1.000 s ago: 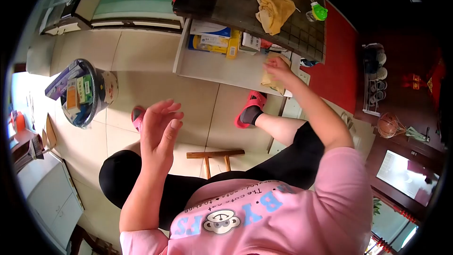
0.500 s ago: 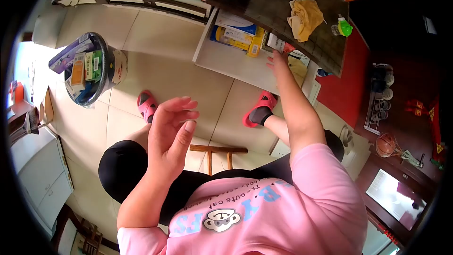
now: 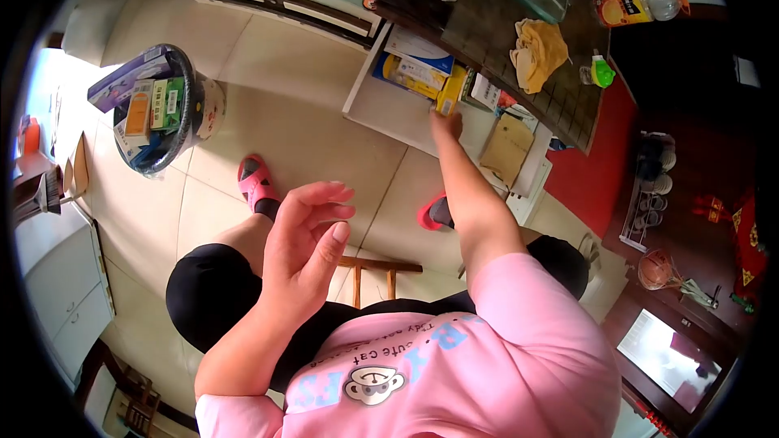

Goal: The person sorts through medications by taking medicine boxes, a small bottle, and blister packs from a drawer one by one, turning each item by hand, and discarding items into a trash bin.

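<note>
My right hand [image 3: 445, 123] reaches into an open white drawer [image 3: 381, 116]. Its fingers are bent at the near end of a narrow yellow box [image 3: 450, 89], the fingertips small and partly hidden. Left of that box lie a yellow package [image 3: 412, 75] and a blue-and-white box [image 3: 422, 53]. To its right are a white box [image 3: 484, 91] and a tan envelope-like item [image 3: 507, 150]. My left hand [image 3: 312, 239] hovers in front of my body, palm sideways, fingers loosely curled and apart from the thumb, holding nothing.
A round bin [image 3: 193, 113] packed with boxes stands on the floor at left. Above the drawer, the dark table [image 3: 479, 28] bears a yellow cloth [image 3: 540, 55], a green-capped bottle [image 3: 601, 73] and an orange-labelled bottle [image 3: 629, 8]. A wooden stool [image 3: 381, 266] is below me.
My right hand has moved left within the drawer, from beside the white box to the narrow yellow box. The tan item shows more fully. My left hand stays raised; the view has shifted slightly.
</note>
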A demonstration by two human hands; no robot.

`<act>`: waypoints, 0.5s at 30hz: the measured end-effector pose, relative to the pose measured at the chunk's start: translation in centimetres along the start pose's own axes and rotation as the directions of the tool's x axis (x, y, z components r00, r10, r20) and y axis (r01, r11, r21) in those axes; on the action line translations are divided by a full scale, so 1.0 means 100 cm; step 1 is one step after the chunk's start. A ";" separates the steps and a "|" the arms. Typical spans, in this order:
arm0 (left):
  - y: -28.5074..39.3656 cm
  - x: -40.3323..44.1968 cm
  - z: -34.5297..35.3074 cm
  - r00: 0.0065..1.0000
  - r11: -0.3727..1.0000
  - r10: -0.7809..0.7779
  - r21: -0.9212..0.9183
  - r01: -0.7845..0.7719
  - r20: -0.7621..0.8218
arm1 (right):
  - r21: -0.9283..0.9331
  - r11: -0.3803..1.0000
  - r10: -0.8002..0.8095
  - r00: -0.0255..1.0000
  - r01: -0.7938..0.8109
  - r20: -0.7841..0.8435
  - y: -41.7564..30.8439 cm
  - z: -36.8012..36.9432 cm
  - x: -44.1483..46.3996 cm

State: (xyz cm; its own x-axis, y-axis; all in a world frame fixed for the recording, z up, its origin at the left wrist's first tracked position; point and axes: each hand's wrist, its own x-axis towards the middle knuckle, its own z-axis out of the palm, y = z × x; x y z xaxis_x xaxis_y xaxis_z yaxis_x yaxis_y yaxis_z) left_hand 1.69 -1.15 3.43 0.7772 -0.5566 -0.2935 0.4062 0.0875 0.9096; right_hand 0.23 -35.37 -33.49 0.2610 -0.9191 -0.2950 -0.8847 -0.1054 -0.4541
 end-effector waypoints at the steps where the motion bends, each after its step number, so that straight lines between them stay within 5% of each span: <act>1: 0.001 -0.001 0.000 1.000 1.000 0.004 -0.002 -0.004 -0.004 | -0.066 0.995 -0.073 0.997 0.071 -0.037 0.011 0.000 -0.011; 6: 0.006 -0.004 -0.001 1.000 1.000 -0.004 -0.025 0.004 -0.011 | 0.326 0.923 0.120 0.957 -0.205 0.262 0.027 -0.049 -0.099; 8: 0.006 -0.007 -0.004 1.000 1.000 -0.002 -0.021 0.002 -0.023 | 0.544 0.746 0.106 0.875 -0.384 0.472 0.045 -0.065 -0.118; 15: 0.003 -0.010 -0.019 0.986 0.993 0.091 0.088 -0.080 -0.138 | 0.561 0.722 -0.208 0.647 -0.404 0.734 -0.017 -0.180 -0.203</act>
State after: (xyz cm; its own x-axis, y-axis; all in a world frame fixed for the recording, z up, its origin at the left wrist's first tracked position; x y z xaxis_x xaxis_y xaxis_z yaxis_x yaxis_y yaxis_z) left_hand 1.93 1.07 3.42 0.8700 -0.4266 -0.2471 0.2992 0.0587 0.9524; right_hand -10.49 -23.34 -11.61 0.6365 -0.2938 -0.7132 -0.5276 0.5086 -0.6804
